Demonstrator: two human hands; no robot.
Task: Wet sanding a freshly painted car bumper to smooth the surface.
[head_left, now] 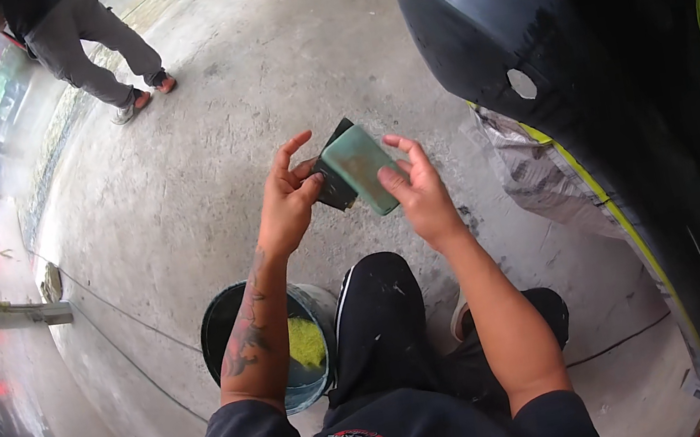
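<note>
In front of me, my left hand (284,211) pinches a dark sheet of sandpaper (335,191) between thumb and fingers. My right hand (427,201) grips a pale green sanding block (357,160) with brownish smudges on its face, the thumb lying on its near side. The block overlaps the sheet, whose upper corner and left part stick out behind it. To the right stands a black car bumper (511,16) with a wet-looking sheen and an oval hole. Below my left forearm is a bucket (320,302) of water with a yellow sponge (305,343) inside.
Masking sheeting (535,164) with yellow-green tape (589,178) edges the bumper. Thin cables (133,333) cross the concrete floor (170,193) at left, near the end of a beam (5,313). A person (94,44) in grey trousers stands at the far left.
</note>
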